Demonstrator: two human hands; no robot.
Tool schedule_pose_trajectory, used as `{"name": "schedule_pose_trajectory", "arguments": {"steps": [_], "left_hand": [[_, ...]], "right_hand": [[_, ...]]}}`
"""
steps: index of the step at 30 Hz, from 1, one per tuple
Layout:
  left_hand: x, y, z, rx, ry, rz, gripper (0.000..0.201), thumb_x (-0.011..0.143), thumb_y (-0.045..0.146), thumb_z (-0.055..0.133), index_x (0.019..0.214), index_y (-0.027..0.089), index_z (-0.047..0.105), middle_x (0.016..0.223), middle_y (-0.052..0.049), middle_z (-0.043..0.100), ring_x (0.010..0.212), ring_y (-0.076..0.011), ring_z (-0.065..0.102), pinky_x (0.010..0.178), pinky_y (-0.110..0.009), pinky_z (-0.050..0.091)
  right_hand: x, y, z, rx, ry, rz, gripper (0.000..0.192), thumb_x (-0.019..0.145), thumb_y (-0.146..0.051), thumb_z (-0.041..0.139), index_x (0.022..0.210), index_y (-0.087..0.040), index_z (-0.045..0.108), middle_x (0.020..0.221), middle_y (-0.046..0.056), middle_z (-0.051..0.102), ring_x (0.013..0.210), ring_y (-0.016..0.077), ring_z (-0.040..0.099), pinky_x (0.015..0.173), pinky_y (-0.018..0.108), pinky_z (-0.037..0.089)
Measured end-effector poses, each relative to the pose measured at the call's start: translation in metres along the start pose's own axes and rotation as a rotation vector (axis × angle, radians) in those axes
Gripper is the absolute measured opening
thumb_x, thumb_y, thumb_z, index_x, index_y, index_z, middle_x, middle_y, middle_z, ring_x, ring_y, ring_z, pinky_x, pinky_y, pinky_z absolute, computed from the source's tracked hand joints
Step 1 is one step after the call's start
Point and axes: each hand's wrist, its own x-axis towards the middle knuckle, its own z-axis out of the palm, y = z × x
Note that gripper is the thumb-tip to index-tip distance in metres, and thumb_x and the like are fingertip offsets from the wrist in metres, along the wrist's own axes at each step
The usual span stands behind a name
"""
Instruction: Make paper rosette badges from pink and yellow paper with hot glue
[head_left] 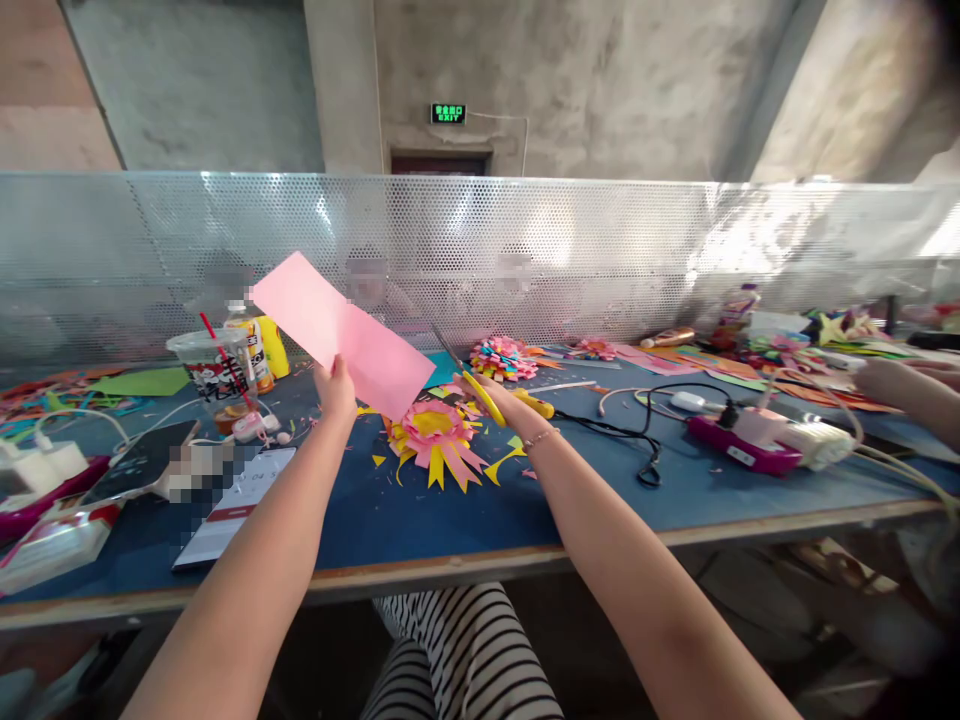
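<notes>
My left hand (pixel 335 388) pinches the lower edge of a pink paper sheet (pixel 352 340), thumb in front, and holds it up at a slant above the table. To its right, my right hand (pixel 504 398) grips a pair of scissors (pixel 486 397) with yellow handles. Their blades point up and to the left, apart from the sheet as far as I can see. Below both hands a pink and yellow paper flower (pixel 431 435) with notched ribbon tails lies on the blue table (pixel 450 525). A second, multicoloured paper flower (pixel 504 357) sits farther back.
A plastic cup (pixel 214 375) with a red straw and a phone (pixel 238 505) are on the left. Black cable (pixel 649 450) runs to a magenta power strip (pixel 742 445) on the right. A perforated metal screen (pixel 600 260) stands behind. Another person's arm (pixel 911 395) reaches in at far right.
</notes>
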Motion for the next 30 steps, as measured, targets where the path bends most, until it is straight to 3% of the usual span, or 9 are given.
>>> {"name": "schedule_pose_trajectory", "arguments": {"steps": [6,12,18,25,30], "left_hand": [[0.007,0.004,-0.003,-0.055,0.102,-0.03,0.039,0.083,0.03,0.046,0.121,0.016,0.048,0.12,-0.011,0.058,0.113,-0.0175,0.053,0.098,-0.028,0.039],[0.008,0.004,0.0,-0.137,0.159,0.04,0.031,0.082,0.026,0.05,0.11,0.013,0.054,0.113,-0.013,0.062,0.104,-0.0178,0.059,0.094,-0.029,0.043],[0.007,-0.001,0.002,-0.119,0.149,0.058,0.031,0.082,0.033,0.053,0.107,0.014,0.056,0.108,-0.012,0.063,0.1,-0.0177,0.061,0.09,-0.029,0.046],[0.004,0.006,0.002,-0.114,0.086,0.043,0.04,0.083,0.038,0.051,0.116,0.015,0.054,0.112,-0.013,0.063,0.102,-0.0178,0.061,0.09,-0.03,0.047],[0.006,0.009,0.001,-0.12,0.117,0.063,0.033,0.082,0.032,0.052,0.11,0.013,0.056,0.109,-0.013,0.064,0.102,-0.018,0.061,0.091,-0.029,0.046]], "right_hand": [[-0.002,-0.006,-0.008,-0.217,-0.154,0.008,0.043,0.072,-0.059,0.059,0.073,-0.016,0.057,0.058,-0.002,0.046,0.051,0.0085,0.037,0.047,0.025,0.028],[-0.008,-0.013,-0.004,-0.146,-0.303,-0.008,0.041,0.072,-0.057,0.058,0.078,-0.017,0.06,0.061,-0.003,0.046,0.051,0.0074,0.036,0.046,0.023,0.03],[-0.011,-0.015,-0.003,-0.158,-0.305,-0.053,0.044,0.073,-0.057,0.058,0.088,-0.016,0.065,0.072,0.0,0.057,0.06,0.0096,0.045,0.053,0.022,0.036],[-0.015,-0.018,-0.002,-0.142,-0.301,-0.034,0.042,0.073,-0.053,0.061,0.089,-0.015,0.066,0.064,0.0,0.055,0.056,0.0094,0.045,0.051,0.022,0.035],[-0.016,-0.022,-0.003,-0.144,-0.342,-0.058,0.036,0.075,-0.049,0.062,0.086,-0.015,0.065,0.068,0.0,0.057,0.058,0.0095,0.047,0.052,0.021,0.037]]}}
